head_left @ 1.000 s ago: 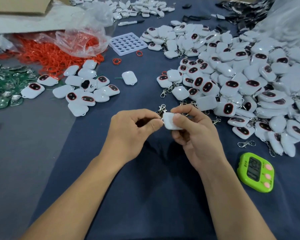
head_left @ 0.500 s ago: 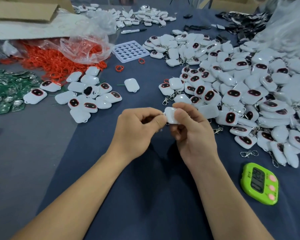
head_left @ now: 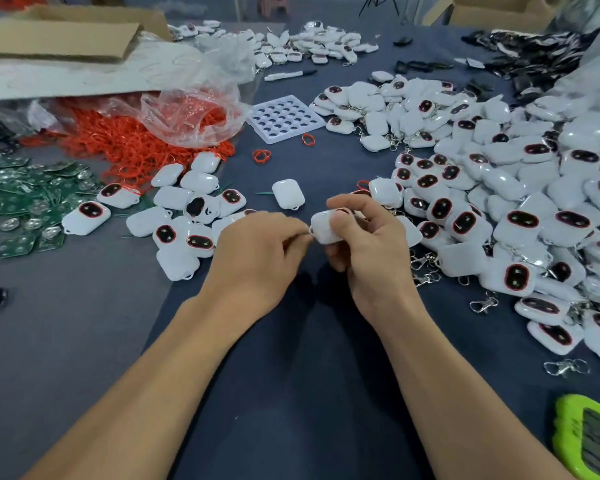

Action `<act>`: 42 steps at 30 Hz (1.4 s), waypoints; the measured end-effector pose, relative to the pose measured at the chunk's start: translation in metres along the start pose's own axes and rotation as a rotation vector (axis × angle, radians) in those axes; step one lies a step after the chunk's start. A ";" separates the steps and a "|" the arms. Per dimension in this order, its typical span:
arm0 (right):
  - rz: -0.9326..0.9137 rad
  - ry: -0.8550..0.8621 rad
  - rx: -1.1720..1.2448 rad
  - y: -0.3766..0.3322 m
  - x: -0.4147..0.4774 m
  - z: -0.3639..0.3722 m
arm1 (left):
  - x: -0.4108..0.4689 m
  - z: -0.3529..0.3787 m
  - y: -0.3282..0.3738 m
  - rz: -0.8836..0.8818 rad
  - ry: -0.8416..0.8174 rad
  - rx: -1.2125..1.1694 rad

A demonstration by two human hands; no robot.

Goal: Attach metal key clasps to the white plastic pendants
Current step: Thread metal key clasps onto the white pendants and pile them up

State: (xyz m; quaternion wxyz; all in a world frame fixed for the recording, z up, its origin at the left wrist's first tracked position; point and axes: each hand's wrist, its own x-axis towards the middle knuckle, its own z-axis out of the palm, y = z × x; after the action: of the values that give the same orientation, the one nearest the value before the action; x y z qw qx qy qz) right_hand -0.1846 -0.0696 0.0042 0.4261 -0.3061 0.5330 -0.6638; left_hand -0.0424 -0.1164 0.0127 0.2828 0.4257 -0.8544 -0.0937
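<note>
Pendant (head_left: pixel 323 228) sits above the cloth, clamped in right hand (head_left: pixel 371 247). Its long axis runs roughly left-right, one end toward left hand (head_left: pixel 257 251). Left fingertips are pinched together against that end, clasp probably between them but hidden. Left hand is nearer the joint.

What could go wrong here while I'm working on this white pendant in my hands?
The left hand pinches the corner of the pendant that the right hand grips; the pinch point is hidden, so a small part might slip. A dropped pendant could get lost in the pile alongside. The right forearm might sweep the loose clasps nearby.
</note>
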 end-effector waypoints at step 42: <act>-0.055 0.248 0.036 -0.006 -0.010 0.004 | -0.009 0.012 0.018 0.070 -0.014 -0.162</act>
State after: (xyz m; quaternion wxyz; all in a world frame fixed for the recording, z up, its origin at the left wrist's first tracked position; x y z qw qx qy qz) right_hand -0.1782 -0.0618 0.0114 0.3442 -0.2285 0.5610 -0.7174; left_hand -0.0563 -0.0990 0.0065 0.3136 0.3705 -0.8604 -0.1556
